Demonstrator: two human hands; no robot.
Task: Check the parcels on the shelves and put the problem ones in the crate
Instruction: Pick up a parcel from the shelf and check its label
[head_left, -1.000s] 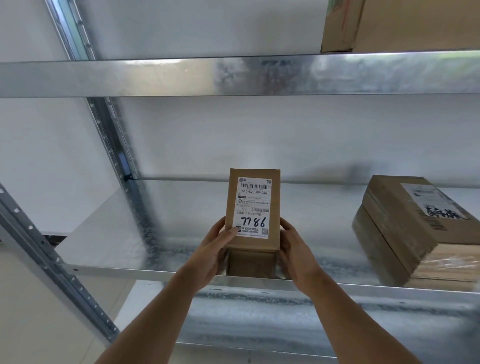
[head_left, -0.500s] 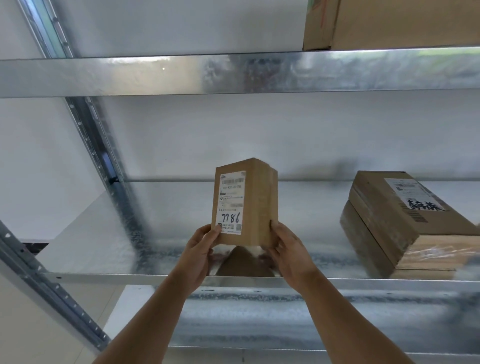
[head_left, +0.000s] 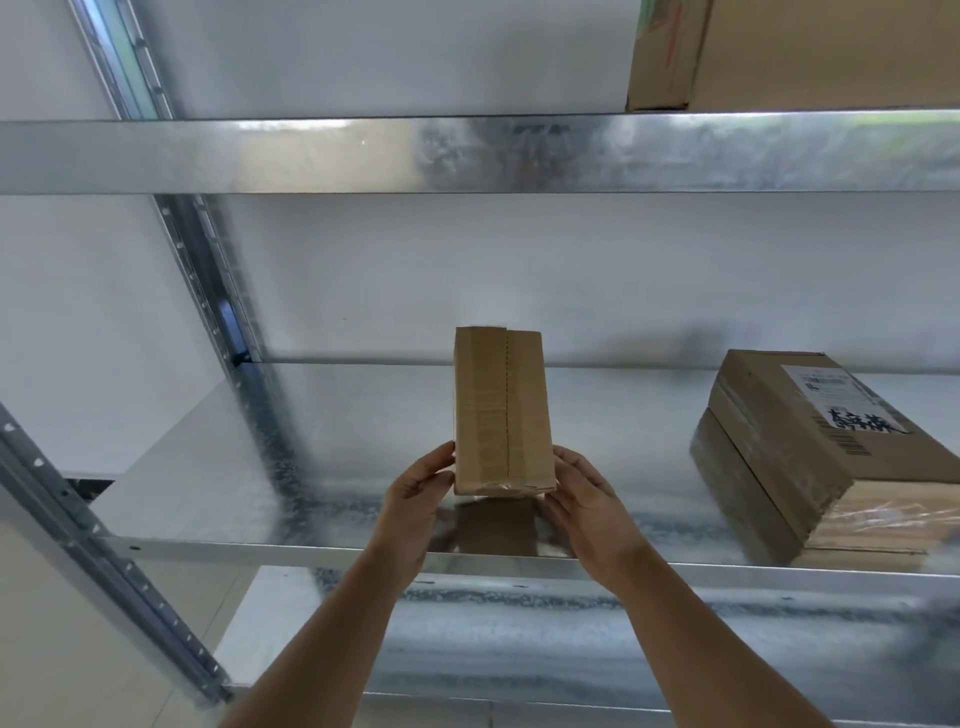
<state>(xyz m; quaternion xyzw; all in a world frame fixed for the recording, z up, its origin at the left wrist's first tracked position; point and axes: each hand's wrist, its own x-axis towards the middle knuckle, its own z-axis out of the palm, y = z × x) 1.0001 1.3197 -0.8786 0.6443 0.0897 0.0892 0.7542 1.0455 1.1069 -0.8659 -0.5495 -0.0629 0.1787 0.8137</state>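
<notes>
I hold a small upright cardboard parcel (head_left: 501, 410) just above the middle metal shelf (head_left: 322, 548). Its taped seam side faces me and the label is turned out of sight. My left hand (head_left: 415, 512) grips its lower left edge. On the lower right edge sits my right hand (head_left: 587, 506). A larger brown parcel (head_left: 810, 457) with a white label and black scribble lies on the same shelf at the right. No crate is in view.
A big cardboard box (head_left: 795, 52) stands on the upper shelf (head_left: 467, 153) at the top right. Slotted metal uprights (head_left: 213, 296) run along the left. A lower shelf (head_left: 519, 649) lies beneath my forearms. The wall behind is white.
I have rotated the small parcel in both hands: its label with the number 7786 faced me, then swung to the left, and now the taped seam side faces me.
</notes>
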